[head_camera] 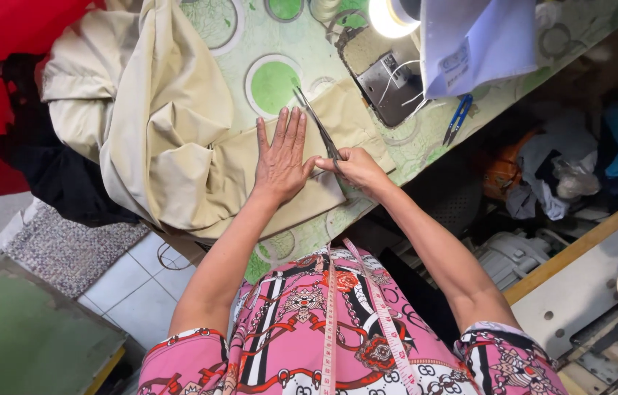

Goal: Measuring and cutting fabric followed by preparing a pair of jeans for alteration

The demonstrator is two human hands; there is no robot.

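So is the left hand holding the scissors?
No, the left hand lies flat, fingers spread, on the beige cloth, while the right hand grips the scissors.

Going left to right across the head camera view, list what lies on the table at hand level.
Bunched beige garment → left hand pressed flat on the cloth → long scissors → right hand gripping their handles → small blue snips.

Desk has a green circle-print cover, lamp glaring at the top. Pale tile floor lower left, grey mat beside it. Clutter under the desk, right.
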